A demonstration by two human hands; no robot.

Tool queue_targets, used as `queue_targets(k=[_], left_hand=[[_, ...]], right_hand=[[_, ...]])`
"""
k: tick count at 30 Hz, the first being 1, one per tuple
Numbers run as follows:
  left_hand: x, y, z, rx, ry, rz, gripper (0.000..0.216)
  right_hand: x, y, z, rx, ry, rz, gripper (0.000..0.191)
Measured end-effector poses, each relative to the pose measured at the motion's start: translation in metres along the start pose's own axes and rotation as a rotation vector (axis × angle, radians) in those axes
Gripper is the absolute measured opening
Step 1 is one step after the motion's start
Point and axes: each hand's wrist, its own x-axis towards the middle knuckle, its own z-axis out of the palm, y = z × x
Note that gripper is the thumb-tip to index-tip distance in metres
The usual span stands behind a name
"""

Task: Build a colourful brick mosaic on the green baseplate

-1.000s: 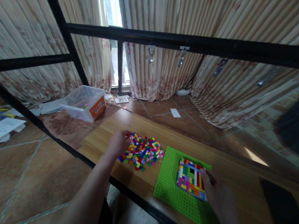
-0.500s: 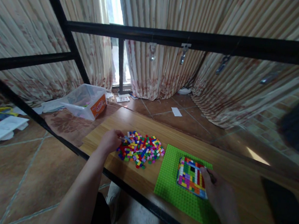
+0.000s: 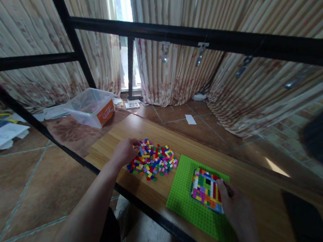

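A heap of small coloured bricks (image 3: 154,160) lies on the wooden table (image 3: 160,136). My left hand (image 3: 125,152) rests at the heap's left edge with fingers curled in a pinch on a small brick I cannot name. To the right lies a green baseplate (image 3: 183,200) bearing a square mosaic of coloured bricks (image 3: 206,187). My right hand (image 3: 234,209) lies on the mosaic's right edge, fingers bent and pressed against it.
A black metal frame (image 3: 187,37) crosses above the table, with hooks hanging from it. A clear plastic box (image 3: 90,106) with an orange label sits on the floor at the left. A dark flat object (image 3: 306,228) lies on the table at the far right. Curtains hang behind.
My left hand has shifted slightly along the heap's left edge, pinching at the bricks. My right hand stays on the mosaic. The view has tilted a little.
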Motion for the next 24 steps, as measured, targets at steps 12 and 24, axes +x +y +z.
queue_targets(k=[12, 24], left_hand=[[-0.004, 0.033, 0.029, 0.098, 0.018, 0.414, 0.036], [0.001, 0.041, 0.036, 0.177, -0.065, 0.369, 0.024]], right_hand=[[-0.001, -0.004, -0.001, -0.004, -0.036, 0.038, 0.064], [-0.004, -0.004, -0.001, 0.012, -0.021, 0.009, 0.064]])
